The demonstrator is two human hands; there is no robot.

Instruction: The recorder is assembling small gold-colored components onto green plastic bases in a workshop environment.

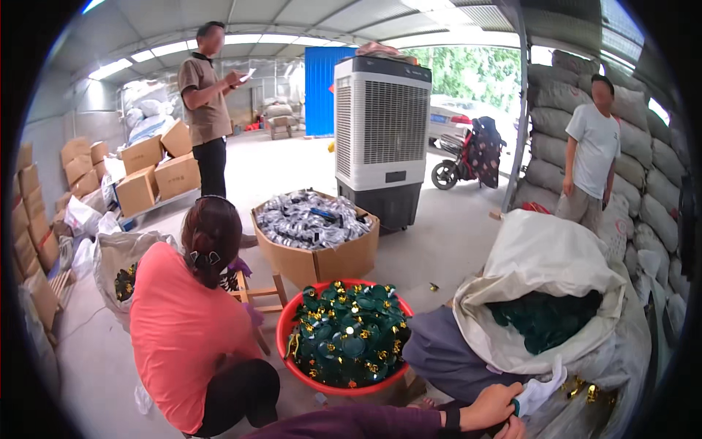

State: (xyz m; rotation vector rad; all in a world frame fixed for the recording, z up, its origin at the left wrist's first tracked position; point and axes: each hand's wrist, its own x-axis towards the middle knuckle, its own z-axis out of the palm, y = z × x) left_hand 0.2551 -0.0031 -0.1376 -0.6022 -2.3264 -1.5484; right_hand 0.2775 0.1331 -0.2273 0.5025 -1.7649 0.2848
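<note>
- I see only one of my hands (491,407) clearly, low at the bottom edge, coming in on a dark purple sleeve (351,423). From the way the forearm lies I take it for my left. Its fingers curl around a small green piece (516,407) against a bit of white cloth (540,391); how firm the hold is, I cannot tell.
- A second hand (512,430) peeks in just below it, cut by the frame edge. I cannot tell whether it is spread or closed.
- The green piece sits right at the lip of the big white sack (556,263), which is open and holds more dark green pieces (545,318). With so loose a view of the pinch, I judge the piece could slip and drop into the folds of the sack.
- A few gold-and-green bits (585,391) lie on the sack's skirt just beside the hand; a sweep of my wrist could knock them to the floor.
- The red basin (287,333), heaped with green and gold pieces (349,333), stands near, to my left. Its heap rises above the rim, so a careless toss might spill some over.
- A person in a coral shirt (179,329) crouches close to the basin; reaching across could bump that person.
</note>
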